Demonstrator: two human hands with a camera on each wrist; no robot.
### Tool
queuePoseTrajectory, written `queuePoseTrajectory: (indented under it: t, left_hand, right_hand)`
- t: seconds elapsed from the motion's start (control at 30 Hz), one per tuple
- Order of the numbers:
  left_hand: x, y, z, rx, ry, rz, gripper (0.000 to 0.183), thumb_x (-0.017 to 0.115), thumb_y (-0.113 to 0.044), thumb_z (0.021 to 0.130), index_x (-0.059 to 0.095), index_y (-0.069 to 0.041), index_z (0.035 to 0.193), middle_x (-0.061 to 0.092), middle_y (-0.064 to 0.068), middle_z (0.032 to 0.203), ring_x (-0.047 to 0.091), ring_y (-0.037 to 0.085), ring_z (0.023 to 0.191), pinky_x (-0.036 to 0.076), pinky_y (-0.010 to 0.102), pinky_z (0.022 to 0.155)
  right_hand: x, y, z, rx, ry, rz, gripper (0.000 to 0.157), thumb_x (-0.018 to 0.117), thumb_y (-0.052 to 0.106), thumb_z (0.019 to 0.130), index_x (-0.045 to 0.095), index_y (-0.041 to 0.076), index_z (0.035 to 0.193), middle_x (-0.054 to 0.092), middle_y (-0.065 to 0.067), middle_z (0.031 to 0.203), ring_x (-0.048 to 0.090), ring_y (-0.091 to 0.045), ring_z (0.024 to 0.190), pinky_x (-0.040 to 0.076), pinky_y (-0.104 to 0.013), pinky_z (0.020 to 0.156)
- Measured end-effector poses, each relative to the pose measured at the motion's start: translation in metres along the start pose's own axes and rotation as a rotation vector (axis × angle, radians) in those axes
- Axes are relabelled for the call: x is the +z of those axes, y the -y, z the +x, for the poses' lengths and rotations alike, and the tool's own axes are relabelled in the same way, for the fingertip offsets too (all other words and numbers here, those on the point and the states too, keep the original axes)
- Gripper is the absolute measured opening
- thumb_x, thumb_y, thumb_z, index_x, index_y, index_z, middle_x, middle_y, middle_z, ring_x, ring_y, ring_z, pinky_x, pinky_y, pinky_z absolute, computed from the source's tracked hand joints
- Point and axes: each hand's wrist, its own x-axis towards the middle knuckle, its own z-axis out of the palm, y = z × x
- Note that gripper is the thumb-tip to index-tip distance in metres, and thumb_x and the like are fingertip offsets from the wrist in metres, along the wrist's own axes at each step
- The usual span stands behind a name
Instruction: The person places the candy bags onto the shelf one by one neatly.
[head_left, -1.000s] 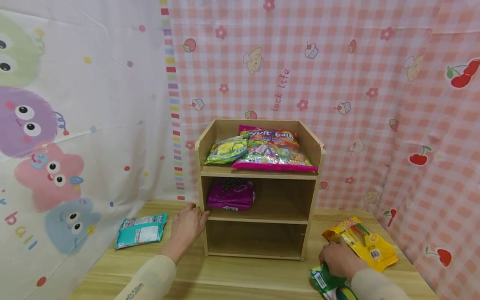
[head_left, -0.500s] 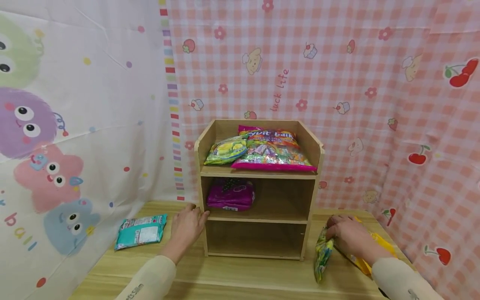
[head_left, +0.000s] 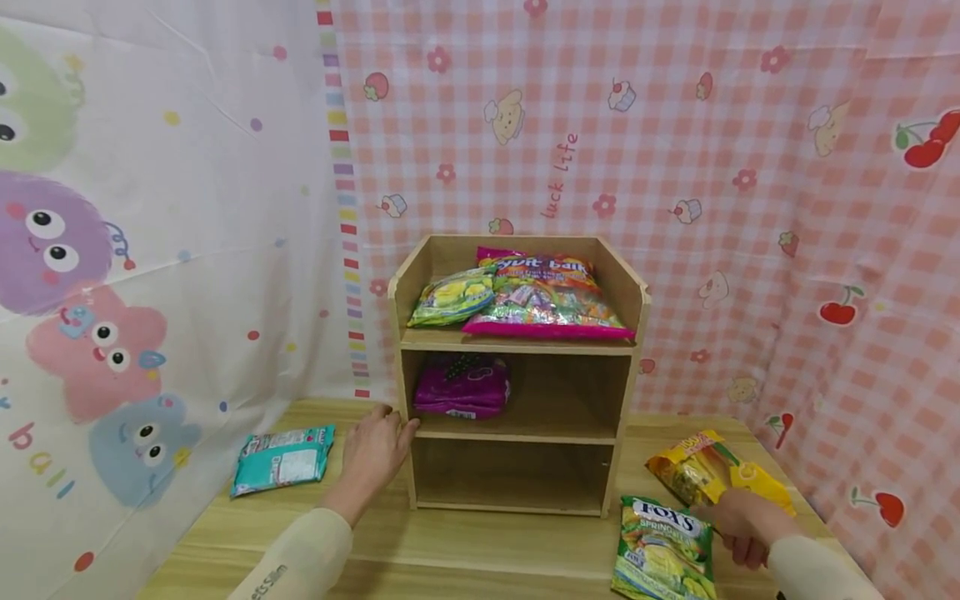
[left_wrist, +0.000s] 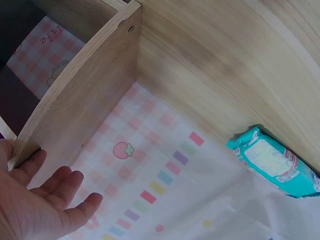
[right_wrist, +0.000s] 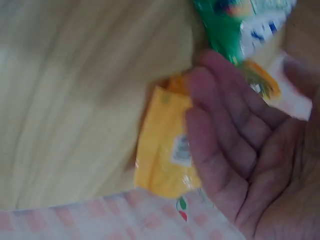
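Observation:
A small three-tier wooden shelf [head_left: 514,343] stands at the table's back. My left hand [head_left: 375,446] grips the front edge of its left side panel [left_wrist: 95,85], thumb and forefinger on either side, the other fingers loose. At the right, a green Fox's candy bag [head_left: 663,550] lies flat with its printed front up. My right hand [head_left: 742,523] is beside that bag's right edge, fingers relaxed and palm bare in the right wrist view. Behind and partly under this hand in the head view lies a yellow candy bag [head_left: 693,475].
The top tier bears a pink-edged candy bag [head_left: 551,300] and a yellow-green bag [head_left: 453,296]. A purple bag [head_left: 461,387] sits at the left of the middle tier. A teal packet [head_left: 282,460] lies on the table [head_left: 450,554] at the left. Printed cloths hang behind and at both sides.
My right hand lifted the green bag, turned it over onto its other face and let it go, then drew off to the right. My left hand stays at the shelf.

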Motion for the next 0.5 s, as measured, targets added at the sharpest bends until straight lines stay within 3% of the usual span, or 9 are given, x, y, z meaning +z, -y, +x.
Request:
queuePoseTrajectory:
  t: [0.13, 0.23, 0.33, 0.43, 0.5]
  left_hand:
    - [0.000, 0.000, 0.001, 0.003, -0.007, -0.003, 0.035, 0.061, -0.032, 0.099, 0.069, 0.000, 0.085, 0.064, 0.022, 0.113, 0.064, 0.041, 0.100, 0.049, 0.059, 0.083]
    - [0.001, 0.001, 0.001, 0.008, -0.012, -0.002, 0.035, 0.061, -0.032, 0.099, 0.068, -0.001, 0.084, 0.065, 0.022, 0.112, 0.064, 0.041, 0.099, 0.050, 0.059, 0.083]
    - [0.001, 0.001, 0.001, 0.008, -0.012, 0.000, 0.035, 0.061, -0.032, 0.099, 0.068, -0.001, 0.084, 0.065, 0.022, 0.112, 0.064, 0.041, 0.099, 0.050, 0.059, 0.083]
    - [0.002, 0.002, 0.001, 0.007, -0.013, 0.001, 0.035, 0.061, -0.032, 0.099, 0.068, -0.001, 0.083, 0.065, 0.022, 0.112, 0.064, 0.040, 0.099, 0.050, 0.059, 0.082]
    - [0.002, 0.002, 0.001, 0.007, -0.015, 0.002, 0.035, 0.061, -0.032, 0.099, 0.068, -0.001, 0.083, 0.065, 0.022, 0.112, 0.064, 0.040, 0.099, 0.050, 0.059, 0.081]
  right_hand:
    - [0.023, 0.001, 0.010, 0.151, 0.136, 0.032, 0.097, 0.045, 0.086, 0.079, 0.064, -0.008, 0.088, 0.066, -0.018, 0.081, 0.068, -0.026, 0.074, 0.057, -0.038, 0.073]
    - [0.033, 0.001, 0.010, 0.153, 0.131, 0.054, 0.104, 0.045, 0.089, 0.076, 0.064, -0.011, 0.094, 0.067, -0.018, 0.081, 0.068, -0.028, 0.078, 0.057, -0.040, 0.076]
    - [0.042, -0.016, 0.031, 0.102, 0.091, 0.103, 0.103, 0.048, 0.085, 0.079, 0.063, -0.013, 0.103, 0.067, -0.019, 0.080, 0.069, -0.030, 0.076, 0.057, -0.042, 0.073]
    - [0.051, -0.038, 0.065, 0.072, 0.037, 0.221, 0.106, 0.060, 0.083, 0.072, 0.058, -0.014, 0.114, 0.065, -0.019, 0.084, 0.067, -0.031, 0.075, 0.057, -0.045, 0.066]
    - [0.054, -0.045, 0.075, 0.047, 0.023, 0.282, 0.105, 0.065, 0.078, 0.074, 0.053, -0.015, 0.121, 0.064, -0.019, 0.089, 0.066, -0.031, 0.078, 0.056, -0.045, 0.066]
